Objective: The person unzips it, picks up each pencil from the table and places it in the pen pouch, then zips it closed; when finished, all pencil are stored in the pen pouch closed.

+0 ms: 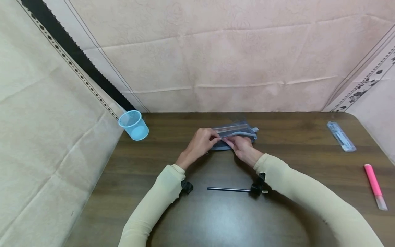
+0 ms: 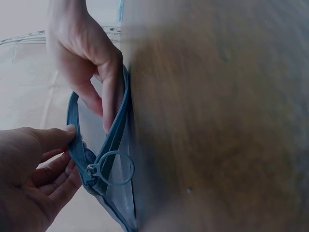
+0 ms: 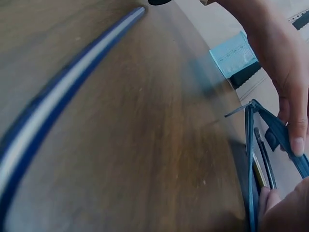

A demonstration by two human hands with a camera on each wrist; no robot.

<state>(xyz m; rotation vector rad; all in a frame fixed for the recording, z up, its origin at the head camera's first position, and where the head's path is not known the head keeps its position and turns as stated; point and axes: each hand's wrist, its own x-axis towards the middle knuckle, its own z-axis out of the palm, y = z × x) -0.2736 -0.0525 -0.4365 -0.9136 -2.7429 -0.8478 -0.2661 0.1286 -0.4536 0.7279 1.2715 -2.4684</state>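
A blue zip pouch [image 1: 237,129] with clear sides lies at the table's far edge, its zipper apart. My left hand [image 1: 202,141] pinches one zippered edge between thumb and fingers; in the left wrist view a ring-shaped zipper pull [image 2: 117,168] hangs close by. Extended fingers of my right hand [image 1: 242,147] reach into the mouth of the pouch. Slim pencil-like sticks [image 3: 264,157] show inside it in the right wrist view, beside those fingers. Whether the fingertips touch them is unclear. Near my right wrist lies a thin, glossy dark stick [image 1: 228,189], partly behind the wrist camera.
A light-blue mesh cup [image 1: 134,125] stands at the table's far left corner. Toward the right lie a flat pale-blue packet [image 1: 341,136] and a pink marker-like tube [image 1: 374,185] with a clear end. Patterned cloth [image 1: 216,58] hangs behind the wooden table [image 1: 172,219].
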